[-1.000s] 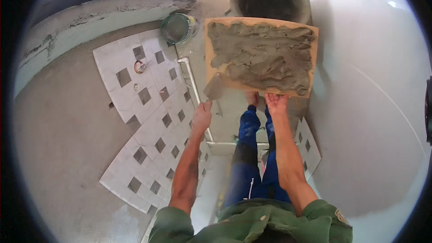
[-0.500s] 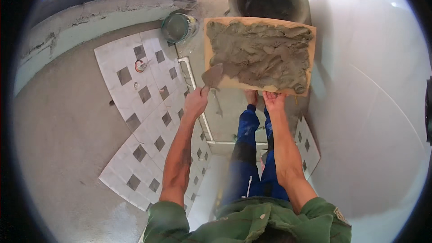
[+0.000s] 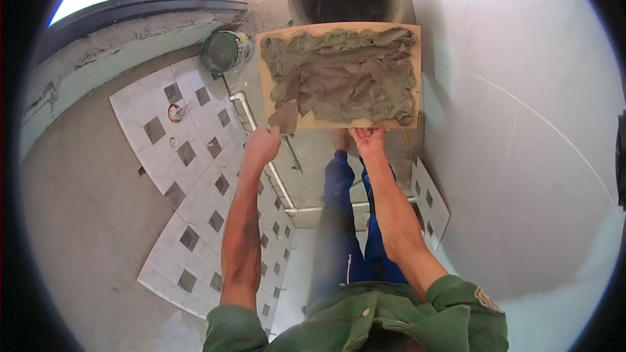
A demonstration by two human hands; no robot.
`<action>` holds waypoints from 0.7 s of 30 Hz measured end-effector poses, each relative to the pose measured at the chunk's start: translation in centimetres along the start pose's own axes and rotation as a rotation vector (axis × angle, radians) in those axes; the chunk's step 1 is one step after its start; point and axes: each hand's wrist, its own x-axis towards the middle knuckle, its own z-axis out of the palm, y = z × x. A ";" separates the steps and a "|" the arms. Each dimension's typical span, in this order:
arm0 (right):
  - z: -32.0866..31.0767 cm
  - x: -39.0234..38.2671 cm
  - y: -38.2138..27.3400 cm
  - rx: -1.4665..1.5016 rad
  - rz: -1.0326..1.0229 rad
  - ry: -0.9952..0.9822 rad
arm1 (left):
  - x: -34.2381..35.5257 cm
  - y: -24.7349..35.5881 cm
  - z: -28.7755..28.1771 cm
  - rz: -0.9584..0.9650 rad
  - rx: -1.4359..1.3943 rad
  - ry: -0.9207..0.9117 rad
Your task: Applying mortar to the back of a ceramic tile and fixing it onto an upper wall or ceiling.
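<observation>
Clenching a trowel (image 3: pixel 284 118) with the left hand (image 3: pixel 263 146), centre-left! Bracing a mortar-covered panel (image 3: pixel 315 122), upper centre, with the right hand (image 3: pixel 369 140), can't tell if pinching.

No readable text, numbers or signs in frame. Two spots carry markings, neither legible. First: bucket (image 3: pixel 220 52), upper left of frame, has a printed label (image 3: pixel 244 45) on the right side of its outer wall; patchy pale and dark print, too small and blurred to make out. Second: green shirt sleeve (image 3: pixel 460 293), lower right of frame, has a pale patch (image 3: pixel 487 300) near its outer edge; seen at a steep slant, with darker detail on it, could be lettering or just a pattern, cannot tell which.
</observation>
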 end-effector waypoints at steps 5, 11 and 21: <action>0.3 -1.4 0.1 0.078 0.030 -0.158 | -3.1 8.5 0.7 0.047 -0.034 0.094; 0.0 -2.3 0.1 0.039 0.051 -0.149 | -4.1 10.7 1.8 -0.014 -0.110 0.009; 0.5 -2.7 0.1 0.039 0.018 -0.083 | -5.7 2.3 -2.6 -0.174 -0.014 0.086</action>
